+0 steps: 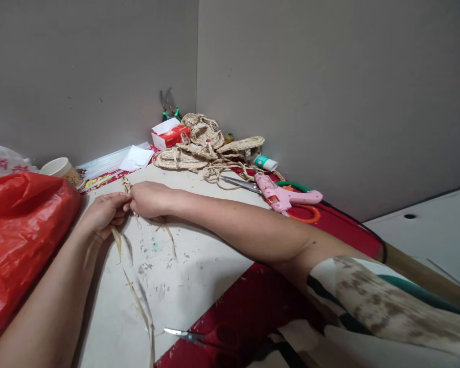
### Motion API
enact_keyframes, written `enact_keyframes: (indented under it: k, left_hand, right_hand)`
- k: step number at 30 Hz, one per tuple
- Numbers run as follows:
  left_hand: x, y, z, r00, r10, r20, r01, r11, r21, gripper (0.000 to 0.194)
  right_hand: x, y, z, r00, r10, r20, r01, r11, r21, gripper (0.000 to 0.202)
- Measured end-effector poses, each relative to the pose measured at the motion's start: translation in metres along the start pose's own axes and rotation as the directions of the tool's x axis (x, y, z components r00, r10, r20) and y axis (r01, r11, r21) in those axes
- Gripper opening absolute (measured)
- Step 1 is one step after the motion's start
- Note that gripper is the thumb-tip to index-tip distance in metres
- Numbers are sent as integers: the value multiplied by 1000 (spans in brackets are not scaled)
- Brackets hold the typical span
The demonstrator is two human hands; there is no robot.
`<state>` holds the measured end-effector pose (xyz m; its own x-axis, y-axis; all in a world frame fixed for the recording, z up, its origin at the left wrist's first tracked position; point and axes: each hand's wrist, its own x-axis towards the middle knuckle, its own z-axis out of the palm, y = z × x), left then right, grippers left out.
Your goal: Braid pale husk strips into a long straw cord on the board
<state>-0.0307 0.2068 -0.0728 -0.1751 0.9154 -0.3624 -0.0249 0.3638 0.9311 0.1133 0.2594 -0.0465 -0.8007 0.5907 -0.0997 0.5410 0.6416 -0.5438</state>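
Over the far left part of the white board (199,255), my left hand (106,212) and my right hand (148,199) meet, fingertips pinched together on a braided straw strand (126,184). The braid's end sticks up just beyond the fingers. Loose pale straw strips (117,244) hang below my left hand, and another strip (171,240) trails under my right wrist. A longer strip (140,306) lies down the board towards me. My fingers hide the part of the braid between them.
Braided rope bundles (203,153), a red box (170,137), pliers (169,105) and a pink glue gun (281,194) lie at the back. Small scissors (187,336) rest near the front. A red plastic bag (23,230) and paper cup (61,171) stand left.
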Motion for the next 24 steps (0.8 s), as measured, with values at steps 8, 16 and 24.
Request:
enact_keyframes:
  k: [8, 16, 24]
  left_hand:
    - [0, -2, -1, 1000, 11, -23, -12, 999, -38, 27]
    - [-4, 6, -1, 999, -41, 22, 43, 995, -86, 32]
    - [-5, 3, 3, 999, 8, 39, -5, 999, -54, 28]
  right_hand:
    - [-6, -7, 4, 986, -160, 55, 164, 982, -93, 15]
    - [12, 17, -17, 931, 71, -358, 30, 963, 269, 35]
    - [15, 12, -2, 992, 124, 11, -115, 879, 464, 26]
